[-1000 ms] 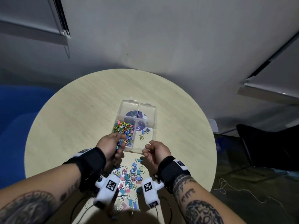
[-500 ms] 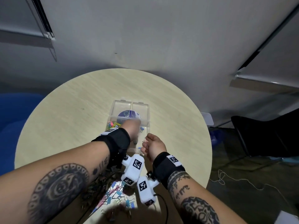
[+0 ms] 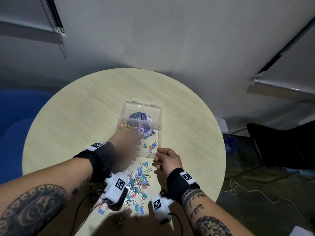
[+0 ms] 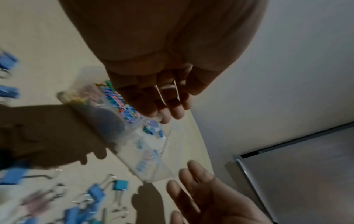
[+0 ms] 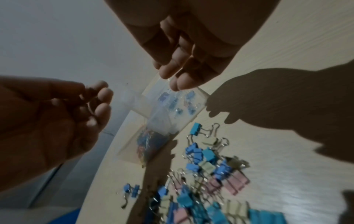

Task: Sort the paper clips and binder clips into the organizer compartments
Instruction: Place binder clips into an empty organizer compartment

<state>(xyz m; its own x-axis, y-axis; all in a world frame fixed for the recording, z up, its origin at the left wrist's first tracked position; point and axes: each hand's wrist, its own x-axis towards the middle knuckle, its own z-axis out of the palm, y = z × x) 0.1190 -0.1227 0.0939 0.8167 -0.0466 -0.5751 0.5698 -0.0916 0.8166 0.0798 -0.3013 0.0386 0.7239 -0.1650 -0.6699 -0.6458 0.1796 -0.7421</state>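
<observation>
Organizer (image 3: 160, 132) under blurred left hand (image 3: 127, 143), grip unclear; right hand (image 3: 167, 160) loosely curled, empty, beside near corner.

Round pale wooden table (image 3: 81, 116), grey wall (image 3: 170, 31), blue seat (image 3: 20, 113), black chair (image 3: 281, 143), dim light

1 organizer (image 3: 159, 114), 1 table (image 3: 81, 108), 2 hands (image 3: 167, 159), dozens of binder clips (image 3: 140, 178).

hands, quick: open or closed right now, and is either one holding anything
left hand: closed, pinching a thin wire paper clip.
right hand: open, fingers relaxed, nothing seen in it, beside the organizer.
</observation>
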